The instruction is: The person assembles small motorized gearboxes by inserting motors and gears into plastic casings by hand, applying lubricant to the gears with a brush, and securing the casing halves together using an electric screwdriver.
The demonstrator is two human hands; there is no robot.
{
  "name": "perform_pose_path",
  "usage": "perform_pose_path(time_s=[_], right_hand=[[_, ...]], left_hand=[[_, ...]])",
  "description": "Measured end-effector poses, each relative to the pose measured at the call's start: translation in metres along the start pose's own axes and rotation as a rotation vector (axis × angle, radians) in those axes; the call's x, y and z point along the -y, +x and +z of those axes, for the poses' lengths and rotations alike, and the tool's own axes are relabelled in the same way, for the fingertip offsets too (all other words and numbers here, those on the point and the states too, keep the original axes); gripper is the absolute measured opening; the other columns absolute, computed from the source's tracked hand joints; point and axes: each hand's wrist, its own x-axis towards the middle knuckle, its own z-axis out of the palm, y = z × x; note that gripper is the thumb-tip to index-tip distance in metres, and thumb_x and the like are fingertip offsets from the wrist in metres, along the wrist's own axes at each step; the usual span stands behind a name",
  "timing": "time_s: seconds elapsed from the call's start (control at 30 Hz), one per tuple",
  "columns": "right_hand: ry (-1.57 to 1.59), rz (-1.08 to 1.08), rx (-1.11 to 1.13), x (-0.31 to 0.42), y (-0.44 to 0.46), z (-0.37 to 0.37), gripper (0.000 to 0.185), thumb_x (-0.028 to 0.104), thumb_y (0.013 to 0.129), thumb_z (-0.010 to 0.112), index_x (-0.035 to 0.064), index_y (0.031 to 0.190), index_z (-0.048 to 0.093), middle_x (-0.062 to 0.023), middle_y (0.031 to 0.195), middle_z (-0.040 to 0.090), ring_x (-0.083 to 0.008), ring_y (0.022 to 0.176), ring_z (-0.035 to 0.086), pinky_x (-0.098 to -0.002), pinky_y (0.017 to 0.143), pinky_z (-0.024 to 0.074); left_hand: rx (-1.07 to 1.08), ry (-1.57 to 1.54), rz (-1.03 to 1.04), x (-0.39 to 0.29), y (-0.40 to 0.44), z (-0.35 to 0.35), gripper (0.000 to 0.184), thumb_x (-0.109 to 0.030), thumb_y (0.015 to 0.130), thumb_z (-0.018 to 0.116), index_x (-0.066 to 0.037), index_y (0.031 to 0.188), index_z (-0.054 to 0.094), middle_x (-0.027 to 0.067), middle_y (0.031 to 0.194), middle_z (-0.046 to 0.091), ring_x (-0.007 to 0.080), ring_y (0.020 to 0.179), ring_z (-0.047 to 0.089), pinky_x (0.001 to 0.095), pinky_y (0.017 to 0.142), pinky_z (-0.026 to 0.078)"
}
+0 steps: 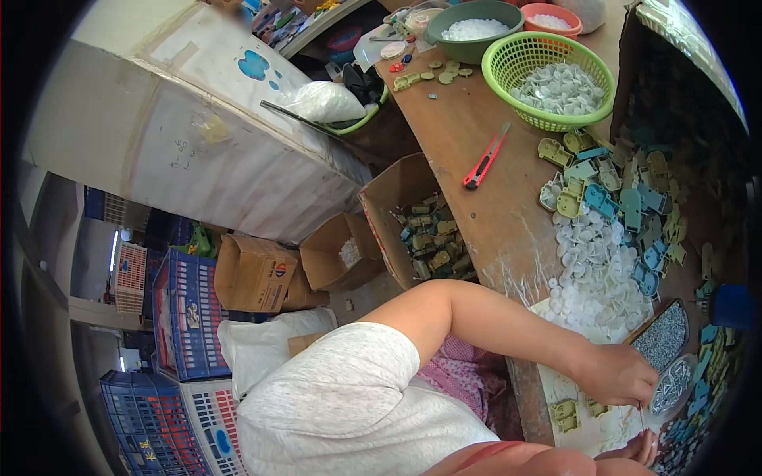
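Note:
My left hand (619, 376) is closed in a pinch beside a clear dish of small silver metal pieces (673, 389). Below it, my right hand (640, 449) shows only partly at the lower edge, its fingertips drawn together. A thin, reddish, stick-like thing (641, 417) runs between the two hands; its kind is too small to tell. On the pale work board near my left hand lie olive-green moulded plastic parts (566, 415). A dark tray of tiny silver metal pieces (663, 337) sits just beyond that hand.
White plastic discs (591, 262) and green and blue moulded parts (631, 198) are heaped on the table. A red utility knife (486, 159) lies near a green basket (548, 47) of white pieces. A blue cylinder (730, 305) juts in at right. Open cartons (393, 210) stand beside the table.

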Motion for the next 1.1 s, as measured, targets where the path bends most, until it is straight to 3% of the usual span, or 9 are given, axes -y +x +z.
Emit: perform_pose_path(time_s=[0.13, 0.27, 0.53, 0.67, 0.83, 1.1], right_hand=[[0.028, -0.1, 0.047, 0.009, 0.011, -0.003, 0.012, 0.003, 0.093, 0.063, 0.0002, 0.103, 0.069, -0.013, 0.094, 0.062, -0.021, 0.076, 0.063, -0.0283, 0.067, 0.0559], [0.006, -0.24, 0.15, 0.005, 0.022, -0.01, 0.016, -0.001, 0.091, 0.064, -0.0015, 0.106, 0.068, -0.013, 0.095, 0.062, -0.0213, 0.074, 0.062, -0.03, 0.067, 0.0553], [-0.012, -0.255, 0.212, 0.002, 0.02, -0.015, 0.025, 0.003, 0.091, 0.064, -0.0052, 0.115, 0.064, -0.0158, 0.095, 0.062, -0.0234, 0.072, 0.059, -0.032, 0.065, 0.0531], [0.013, -0.326, 0.112, 0.003, 0.02, -0.002, 0.024, 0.006, 0.096, 0.056, -0.0055, 0.116, 0.062, -0.0148, 0.091, 0.062, -0.0219, 0.068, 0.057, -0.0304, 0.058, 0.0501], [0.185, -0.13, 0.315, -0.024, 0.008, -0.022, 0.022, 0.012, 0.101, 0.047, -0.0003, 0.105, 0.064, -0.01, 0.085, 0.061, -0.0203, 0.066, 0.054, -0.0317, 0.062, 0.0485], [0.14, 0.109, 0.022, -0.049, -0.029, -0.006, 0.022, 0.011, 0.101, 0.048, -0.0001, 0.117, 0.059, -0.0122, 0.104, 0.058, -0.0213, 0.086, 0.057, -0.0306, 0.077, 0.0502]], left_hand=[[-0.014, -0.011, -0.008, 0.002, -0.001, 0.004, 0.006, -0.014, 0.084, 0.066, -0.011, 0.086, 0.061, 0.0071, 0.086, 0.056, 0.0284, 0.08, 0.06, 0.0408, 0.064, 0.047], [-0.018, 0.025, 0.053, 0.002, 0.0, 0.005, 0.006, -0.014, 0.083, 0.067, -0.013, 0.086, 0.061, 0.0059, 0.086, 0.056, 0.0275, 0.079, 0.059, 0.0407, 0.067, 0.044], [-0.054, 0.05, 0.06, 0.002, 0.001, 0.004, 0.005, -0.016, 0.082, 0.066, -0.014, 0.086, 0.063, 0.0047, 0.083, 0.056, 0.0262, 0.078, 0.06, 0.0393, 0.068, 0.043], [-0.056, 0.061, 0.054, 0.002, 0.001, 0.005, 0.004, -0.016, 0.082, 0.066, -0.014, 0.084, 0.063, 0.005, 0.082, 0.057, 0.0268, 0.076, 0.06, 0.0387, 0.067, 0.043], [-0.077, 0.094, 0.035, 0.006, -0.001, 0.01, 0.006, -0.02, 0.081, 0.069, -0.015, 0.084, 0.069, 0.0047, 0.081, 0.061, 0.0265, 0.075, 0.062, 0.0407, 0.066, 0.046], [0.025, 0.156, 0.04, 0.002, -0.001, 0.005, 0.007, -0.021, 0.083, 0.067, -0.015, 0.087, 0.069, 0.006, 0.082, 0.061, 0.0274, 0.074, 0.062, 0.0416, 0.065, 0.047]])
